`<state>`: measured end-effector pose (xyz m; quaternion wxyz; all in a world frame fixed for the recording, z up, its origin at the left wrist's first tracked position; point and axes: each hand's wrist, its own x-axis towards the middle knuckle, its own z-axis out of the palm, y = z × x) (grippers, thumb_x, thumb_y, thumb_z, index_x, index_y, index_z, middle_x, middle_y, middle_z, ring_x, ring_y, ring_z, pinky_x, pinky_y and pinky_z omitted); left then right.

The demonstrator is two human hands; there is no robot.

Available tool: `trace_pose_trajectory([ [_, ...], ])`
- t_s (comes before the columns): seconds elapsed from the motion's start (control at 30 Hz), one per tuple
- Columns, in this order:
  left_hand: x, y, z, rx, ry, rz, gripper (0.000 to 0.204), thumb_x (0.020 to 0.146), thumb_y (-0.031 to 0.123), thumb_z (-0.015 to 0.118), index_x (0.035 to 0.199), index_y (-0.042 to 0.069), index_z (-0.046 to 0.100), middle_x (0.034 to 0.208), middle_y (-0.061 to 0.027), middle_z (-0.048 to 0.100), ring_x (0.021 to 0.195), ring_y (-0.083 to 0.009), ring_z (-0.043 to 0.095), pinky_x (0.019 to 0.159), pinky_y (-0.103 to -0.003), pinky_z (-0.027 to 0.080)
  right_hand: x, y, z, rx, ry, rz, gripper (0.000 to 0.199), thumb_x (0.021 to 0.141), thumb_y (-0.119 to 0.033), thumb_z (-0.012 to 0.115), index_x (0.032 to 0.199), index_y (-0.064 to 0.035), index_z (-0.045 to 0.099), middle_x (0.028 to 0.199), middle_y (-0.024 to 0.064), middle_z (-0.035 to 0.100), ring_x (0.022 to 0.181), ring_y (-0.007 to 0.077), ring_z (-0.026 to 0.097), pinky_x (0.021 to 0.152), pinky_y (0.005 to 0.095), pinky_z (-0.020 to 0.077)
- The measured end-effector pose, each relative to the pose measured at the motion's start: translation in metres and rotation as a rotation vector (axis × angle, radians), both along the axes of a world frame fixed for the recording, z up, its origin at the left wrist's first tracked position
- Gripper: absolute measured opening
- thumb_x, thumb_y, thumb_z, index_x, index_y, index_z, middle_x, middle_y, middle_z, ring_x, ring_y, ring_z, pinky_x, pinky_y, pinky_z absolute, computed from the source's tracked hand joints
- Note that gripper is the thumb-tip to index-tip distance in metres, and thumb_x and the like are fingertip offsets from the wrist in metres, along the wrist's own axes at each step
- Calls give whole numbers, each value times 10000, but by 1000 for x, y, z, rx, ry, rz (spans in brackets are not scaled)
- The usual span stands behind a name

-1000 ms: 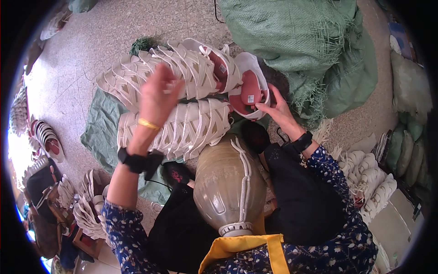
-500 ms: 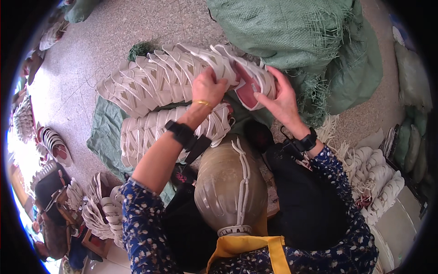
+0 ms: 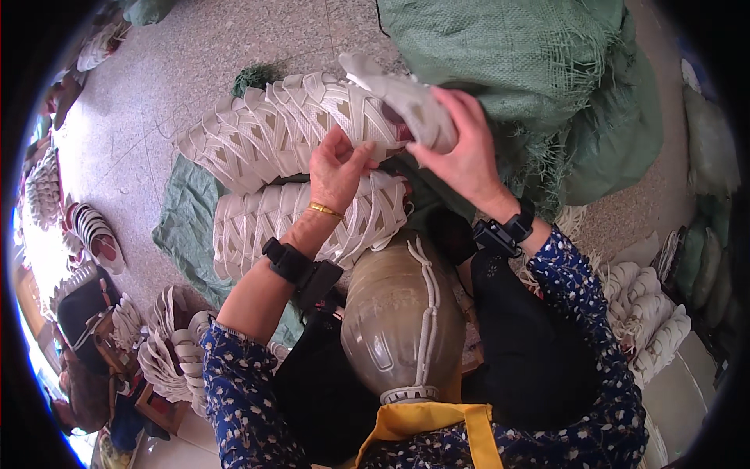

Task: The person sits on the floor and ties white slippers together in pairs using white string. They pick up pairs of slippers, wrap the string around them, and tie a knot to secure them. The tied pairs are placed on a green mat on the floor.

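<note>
Head view: the right hand (image 3: 467, 160) holds a pale shoe upper (image 3: 428, 113) between fingers and thumb, at the right end of the far row of nested uppers (image 3: 269, 129). The left hand (image 3: 334, 180) is half curled in front of that row; whether its fingers pinch anything, I cannot tell. A near row (image 3: 262, 223) lies alongside. Marks on the black trouser leg (image 3: 519, 336) are too small to read.

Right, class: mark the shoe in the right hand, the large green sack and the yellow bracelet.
Shoe (image 3: 426, 114), head view: pale outer side.
Large green sack (image 3: 504, 66), head view: woven side.
Yellow bracelet (image 3: 325, 209), head view: band across the wrist.
</note>
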<state>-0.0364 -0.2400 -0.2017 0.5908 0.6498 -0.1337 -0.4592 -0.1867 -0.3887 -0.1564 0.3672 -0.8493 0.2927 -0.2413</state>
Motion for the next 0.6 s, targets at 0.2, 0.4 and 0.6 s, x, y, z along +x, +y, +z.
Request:
trace_pose_trajectory([
  [0.2,2,6,0,-32,37,6,183,881,78,675,905,3,510,807,-48,621,697,-152,675,561,-242,523,-10,-20,-17,31,-83,-168,649,662,-186,806,1233,3,564,1148,174,571,1045,316,583,914,388,477],
  [0.4,2,10,0,-44,57,5,174,888,68,663,974,-16,537,846,-57,645,708,-146,670,582,-242,526,-23,-9,-22,89,-108,-211,684,673,-186,811,1267,11,535,1225,186,535,1126,316,548,963,392,449],
  [0.6,2,12,5,-43,76,8,196,889,66,660,1034,-16,557,886,-63,664,719,-138,667,598,-240,522,-27,-13,-18,28,-108,-207,681,670,-177,815,1264,8,537,1234,184,529,1123,318,548,966,394,447],
])
